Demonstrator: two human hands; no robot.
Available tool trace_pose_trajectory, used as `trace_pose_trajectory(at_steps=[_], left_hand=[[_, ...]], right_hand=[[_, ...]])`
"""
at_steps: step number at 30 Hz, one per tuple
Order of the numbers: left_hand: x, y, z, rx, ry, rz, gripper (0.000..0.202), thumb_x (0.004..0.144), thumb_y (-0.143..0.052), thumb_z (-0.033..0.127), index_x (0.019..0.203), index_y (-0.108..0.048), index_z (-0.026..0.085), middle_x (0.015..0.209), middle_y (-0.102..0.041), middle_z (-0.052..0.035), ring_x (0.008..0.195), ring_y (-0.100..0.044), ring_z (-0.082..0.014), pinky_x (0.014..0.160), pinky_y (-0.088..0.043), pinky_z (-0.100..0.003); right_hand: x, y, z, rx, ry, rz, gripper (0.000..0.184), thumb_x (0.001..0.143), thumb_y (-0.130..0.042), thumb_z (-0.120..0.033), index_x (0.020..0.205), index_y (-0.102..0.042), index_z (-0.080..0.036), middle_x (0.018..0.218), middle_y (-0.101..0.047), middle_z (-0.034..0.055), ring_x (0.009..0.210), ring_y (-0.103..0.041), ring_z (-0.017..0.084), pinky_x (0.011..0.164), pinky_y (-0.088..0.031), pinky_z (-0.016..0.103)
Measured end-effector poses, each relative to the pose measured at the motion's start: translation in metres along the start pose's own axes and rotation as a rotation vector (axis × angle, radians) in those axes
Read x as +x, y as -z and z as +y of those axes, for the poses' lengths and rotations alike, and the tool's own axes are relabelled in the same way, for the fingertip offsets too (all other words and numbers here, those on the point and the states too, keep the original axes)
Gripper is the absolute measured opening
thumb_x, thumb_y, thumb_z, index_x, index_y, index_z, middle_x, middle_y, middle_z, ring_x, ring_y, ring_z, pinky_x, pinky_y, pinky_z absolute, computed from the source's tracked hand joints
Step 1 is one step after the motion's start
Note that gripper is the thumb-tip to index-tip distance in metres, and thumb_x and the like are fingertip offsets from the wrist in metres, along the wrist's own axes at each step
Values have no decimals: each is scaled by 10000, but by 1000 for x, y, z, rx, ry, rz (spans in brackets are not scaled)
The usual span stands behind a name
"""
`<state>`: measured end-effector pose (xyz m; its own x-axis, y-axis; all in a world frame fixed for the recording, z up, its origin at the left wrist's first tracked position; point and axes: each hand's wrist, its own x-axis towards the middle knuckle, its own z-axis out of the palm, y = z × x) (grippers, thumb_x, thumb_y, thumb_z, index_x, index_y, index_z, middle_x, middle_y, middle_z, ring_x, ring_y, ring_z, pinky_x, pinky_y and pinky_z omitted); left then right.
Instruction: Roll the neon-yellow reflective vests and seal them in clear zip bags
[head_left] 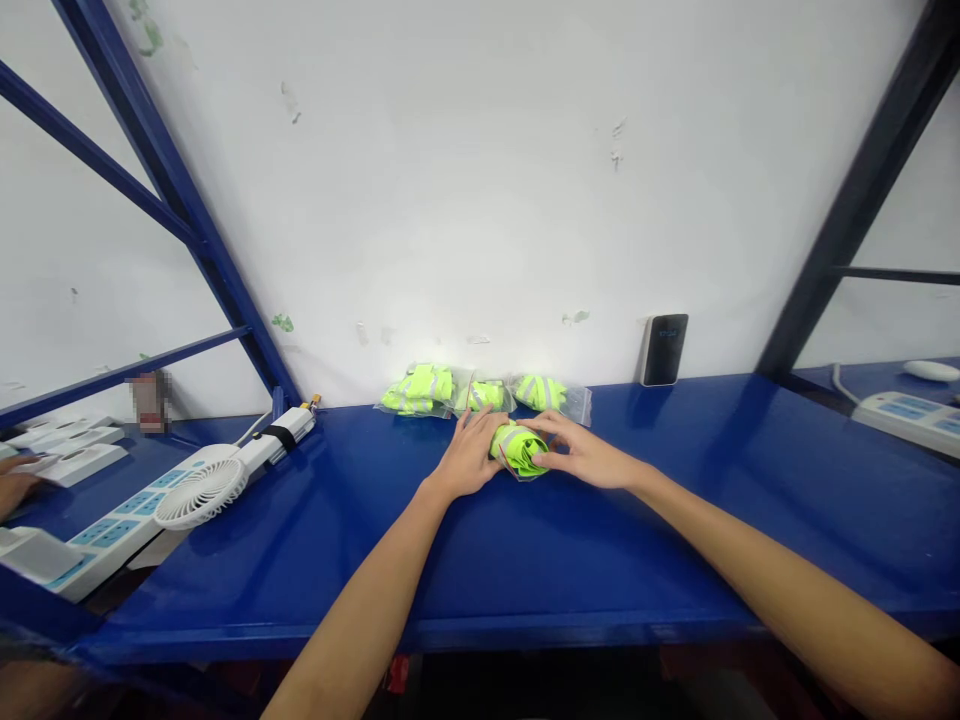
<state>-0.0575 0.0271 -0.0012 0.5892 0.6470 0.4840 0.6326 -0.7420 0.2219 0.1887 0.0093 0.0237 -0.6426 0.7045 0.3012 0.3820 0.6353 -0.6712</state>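
A rolled neon-yellow reflective vest (519, 449) with grey bands lies on the blue table in front of me. What looks like clear plastic film with a reddish edge shows around its near side. My left hand (472, 455) grips the roll from the left, fingers over its far side. From the right, my right hand (577, 450) holds the roll's end between thumb and fingers. Just behind it, against the wall, lie more neon-yellow folded vests in clear bags: a left bag (418, 388), a middle bag (486, 394) and a right bag (544, 392).
A black-and-white device (664, 350) stands against the wall at the right. On the left are a white fan (201, 493), a power strip (124, 520) and white boxes (79, 465), with another person's hand (16, 485) beside them. Blue frame posts (184, 215) rise at the sides.
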Motion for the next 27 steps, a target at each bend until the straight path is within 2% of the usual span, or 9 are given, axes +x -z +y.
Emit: trace_pose_trajectory(at_steps=[5,9,13,16,19,22,25,27], left_hand=[[0,0,2,5,-1,12,556,861,-618,454,1339,-454,220,1426,-515,-144,1453,-292,-343,1169,-207,-592],[-2,0,5,18,-26,19,578,842,-628,508,1324,-479,225,1449,-488,-143,1463,-260,-359,1163,-227,-593],[-3,0,12,29,-67,50,533,876,-594,478,1327,-488,214,1418,-512,-143,1444,-306,-334,1168,-254,-550],[-2,-2,19,51,-121,80,470,893,-579,447,1288,-525,199,1365,-549,-147,1417,-359,-308,1169,-278,-506],[0,-4,26,76,-171,66,369,923,-534,327,1275,-538,216,1351,-559,-130,1384,-409,-278,1164,-293,-484],[3,-6,28,50,-169,60,319,932,-517,309,1237,-557,225,1313,-580,-116,1321,-472,-250,1144,-321,-454],[4,-5,25,1,-113,86,335,924,-538,410,1206,-566,230,1313,-573,-121,1321,-461,-261,1138,-314,-467],[4,-4,20,-31,-51,116,436,880,-591,489,1231,-547,234,1352,-541,-132,1346,-427,-291,1138,-297,-499]], right_hand=[[2,0,6,145,-7,2,452,878,-619,-461,1285,-614,-264,1248,-632,73,1140,-590,274,1002,-474,467],[4,-7,6,160,-38,68,395,840,-658,-432,1174,-657,-221,1148,-683,68,1003,-639,254,862,-532,415],[11,-19,5,84,-27,204,220,817,-653,-314,1003,-652,-198,986,-693,42,847,-633,206,735,-509,335],[17,-32,4,-40,-20,341,80,759,-626,-199,830,-590,-203,793,-640,0,714,-577,176,659,-455,302],[22,-40,3,-169,-43,396,107,711,-571,-132,702,-501,-212,689,-564,-22,644,-516,163,601,-394,286],[21,-36,3,-192,-46,347,103,712,-590,-145,709,-509,-208,703,-567,-22,648,-516,161,606,-392,289],[14,-25,4,-117,-25,283,55,787,-605,-221,837,-593,-202,812,-637,6,721,-579,178,658,-452,307],[8,-19,6,-57,-22,252,140,843,-590,-284,950,-634,-205,930,-683,37,811,-630,200,711,-497,325]])
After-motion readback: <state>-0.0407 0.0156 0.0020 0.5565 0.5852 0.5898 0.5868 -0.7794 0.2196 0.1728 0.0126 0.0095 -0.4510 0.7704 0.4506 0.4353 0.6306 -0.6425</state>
